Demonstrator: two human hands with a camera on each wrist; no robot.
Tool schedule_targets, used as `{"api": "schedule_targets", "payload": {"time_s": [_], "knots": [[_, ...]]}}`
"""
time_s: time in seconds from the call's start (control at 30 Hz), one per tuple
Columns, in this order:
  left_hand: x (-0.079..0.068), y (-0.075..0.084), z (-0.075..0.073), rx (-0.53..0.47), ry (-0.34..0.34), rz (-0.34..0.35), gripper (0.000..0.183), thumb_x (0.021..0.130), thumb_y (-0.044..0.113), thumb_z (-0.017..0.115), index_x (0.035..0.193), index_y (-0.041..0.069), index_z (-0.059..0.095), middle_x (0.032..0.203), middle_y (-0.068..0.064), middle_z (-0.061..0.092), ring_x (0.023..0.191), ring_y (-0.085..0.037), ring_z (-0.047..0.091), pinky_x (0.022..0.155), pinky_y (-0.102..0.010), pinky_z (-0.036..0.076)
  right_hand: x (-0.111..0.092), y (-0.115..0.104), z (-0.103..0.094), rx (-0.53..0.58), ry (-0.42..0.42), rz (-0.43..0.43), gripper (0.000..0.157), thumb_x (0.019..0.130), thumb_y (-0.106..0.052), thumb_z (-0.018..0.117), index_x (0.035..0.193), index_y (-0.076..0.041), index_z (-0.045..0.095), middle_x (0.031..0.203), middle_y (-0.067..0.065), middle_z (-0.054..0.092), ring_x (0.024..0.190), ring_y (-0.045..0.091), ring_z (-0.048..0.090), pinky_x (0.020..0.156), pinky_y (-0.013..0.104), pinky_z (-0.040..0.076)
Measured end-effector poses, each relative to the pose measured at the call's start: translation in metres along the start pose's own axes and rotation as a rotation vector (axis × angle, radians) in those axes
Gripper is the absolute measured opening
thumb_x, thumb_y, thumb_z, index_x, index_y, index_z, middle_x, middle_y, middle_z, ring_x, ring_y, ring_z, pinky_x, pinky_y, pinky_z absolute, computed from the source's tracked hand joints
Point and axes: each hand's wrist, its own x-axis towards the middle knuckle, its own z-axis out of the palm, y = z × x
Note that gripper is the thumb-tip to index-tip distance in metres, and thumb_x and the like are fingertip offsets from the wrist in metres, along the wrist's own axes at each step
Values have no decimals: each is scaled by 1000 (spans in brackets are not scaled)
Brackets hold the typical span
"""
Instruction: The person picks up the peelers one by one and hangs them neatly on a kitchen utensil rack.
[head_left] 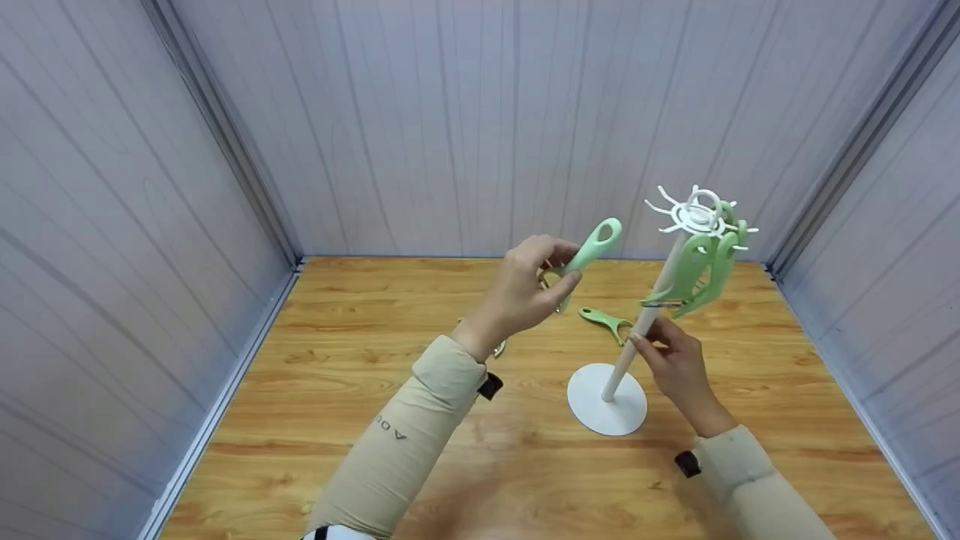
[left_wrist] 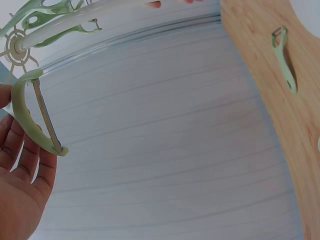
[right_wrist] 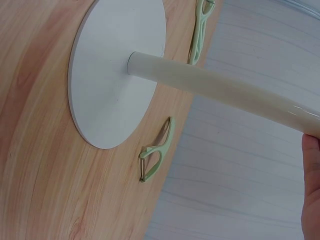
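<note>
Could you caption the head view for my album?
A person's left grip holds a green peeler beside a white stand, its pole in the right grip.

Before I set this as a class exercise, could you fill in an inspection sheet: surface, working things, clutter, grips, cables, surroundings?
Surface: wood-grain tabletop.
Job's things: white stand with hung peelers on its hooks; one held peeler; one loose peeler on the tabletop near the stand; at least one more green tool, partly outside the right wrist view.
Clutter: nothing seen besides these.
Grips: left grip holds a peeler, handle loop upward; right grip holds the stand's pole below the hung peelers.
Cables: nothing seen.
Surroundings: pale streaked panels behind and on both sides, with metal corner trim.
</note>
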Motion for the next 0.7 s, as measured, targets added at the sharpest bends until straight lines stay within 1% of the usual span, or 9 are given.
{"api": "schedule_targets", "payload": {"time_s": [0.1, 0.27, 0.43, 0.6, 0.7], "knots": [[4, 5, 2, -12, -7, 0, 19, 103, 6, 74, 121, -1, 74, 106, -13, 73, 97, -23, 66, 84, -31, 55, 0, 1, 0, -7, -1, -3, 26, 94, 20, 70, 119, 12, 70, 93, 24, 74, 90, -9, 69, 75, 10, 60], [11, 12, 7, -40, -4, 35, 19, 102, 4, 74, 120, -2, 74, 105, -14, 73, 96, -22, 66, 84, -24, 53, -1, 2, -1, -39, 0, -5, 27, 94, 18, 71, 120, 10, 70, 94, 27, 74, 92, -11, 68, 76, 9, 59], [15, 18, 12, -61, -13, 62, 19, 102, 3, 73, 120, -3, 73, 104, -14, 73, 97, -22, 66, 85, -23, 53, 0, 1, -1, -59, -6, -8, 27, 95, 16, 71, 121, 9, 70, 98, 28, 75, 94, -12, 68, 77, 8, 58], [17, 21, 18, -70, -22, 70, 20, 103, 4, 73, 121, -4, 73, 105, -14, 73, 98, -23, 66, 87, -23, 54, 0, 3, 0, -53, -3, -29, 29, 93, 19, 72, 121, 11, 69, 98, 29, 75, 95, -13, 68, 77, 9, 59], [19, 23, 21, -72, -28, 70, 20, 103, 4, 73, 121, -4, 73, 106, -14, 74, 99, -23, 67, 87, -23, 54, 0, 5, 0, -53, 1, -39, 32, 91, 21, 72, 122, 11, 69, 97, 28, 76, 95, -14, 67, 77, 8, 58]]}}
